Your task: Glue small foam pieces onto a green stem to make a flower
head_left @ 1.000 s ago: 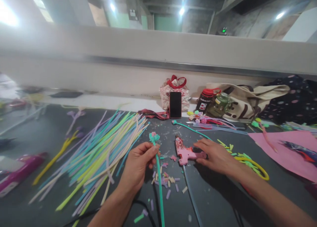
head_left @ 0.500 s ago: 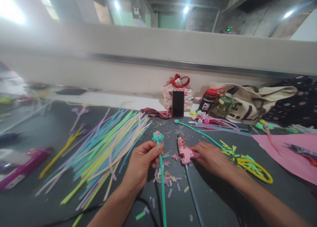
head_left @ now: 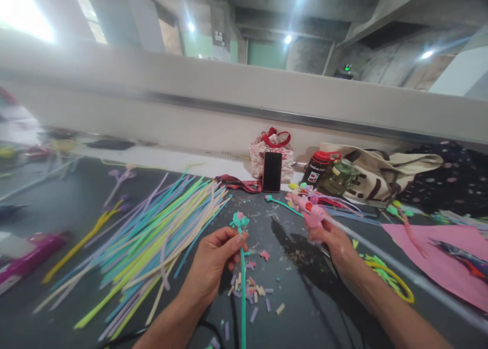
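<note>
My left hand (head_left: 221, 250) pinches a teal pipe cleaner stem just below its flower head (head_left: 239, 220), which is teal with a pink centre. The stem (head_left: 243, 298) runs down toward me. On the right, my right hand (head_left: 330, 234) grips a pink hot glue gun (head_left: 314, 214) by its handle, raised off the table. A long translucent glue stick (head_left: 396, 267) sticks out of its back end, over my right forearm. Between the hands lies a small pink flower-shaped piece (head_left: 265, 255), with cut bits of pipe cleaner (head_left: 251, 293) scattered nearer me.
Many coloured pipe cleaners (head_left: 152, 242) are spread at left. Behind stand a phone (head_left: 272, 171), a patterned bag (head_left: 259, 158), a black bottle (head_left: 316, 168) and a green bottle (head_left: 338, 177). Another teal flower stem (head_left: 282, 202), a yellow ring (head_left: 404, 288) and pink paper (head_left: 450, 267) lie to the right.
My right hand has taken hold of the glue gun and lifted it off the table, swinging it up and to the right. My left hand keeps its pinch on the stem.
</note>
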Motion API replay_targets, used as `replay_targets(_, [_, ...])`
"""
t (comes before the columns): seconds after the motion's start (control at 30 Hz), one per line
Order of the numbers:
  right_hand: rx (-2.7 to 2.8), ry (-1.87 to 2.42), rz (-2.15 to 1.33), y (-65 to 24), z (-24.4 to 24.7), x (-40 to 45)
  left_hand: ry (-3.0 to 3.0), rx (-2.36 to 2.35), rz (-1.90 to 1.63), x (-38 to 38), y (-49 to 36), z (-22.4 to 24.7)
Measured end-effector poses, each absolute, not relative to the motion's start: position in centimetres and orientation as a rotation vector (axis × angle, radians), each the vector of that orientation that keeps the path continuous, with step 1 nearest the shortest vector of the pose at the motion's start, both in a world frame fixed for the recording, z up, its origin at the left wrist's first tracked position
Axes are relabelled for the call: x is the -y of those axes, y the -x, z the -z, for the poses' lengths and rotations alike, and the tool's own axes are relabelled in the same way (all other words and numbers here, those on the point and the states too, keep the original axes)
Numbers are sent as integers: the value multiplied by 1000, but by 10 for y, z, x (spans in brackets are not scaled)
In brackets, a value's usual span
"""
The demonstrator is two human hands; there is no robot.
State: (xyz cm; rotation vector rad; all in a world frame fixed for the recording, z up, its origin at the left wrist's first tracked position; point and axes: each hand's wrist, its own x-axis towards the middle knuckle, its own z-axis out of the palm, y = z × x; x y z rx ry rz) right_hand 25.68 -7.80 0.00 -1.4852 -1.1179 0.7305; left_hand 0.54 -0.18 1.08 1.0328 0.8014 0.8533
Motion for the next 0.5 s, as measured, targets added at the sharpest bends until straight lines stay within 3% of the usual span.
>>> replay_targets(0.5, [702,1139,-1019,-236,-15,76,-1021,-834,-854,2,-5,-12])
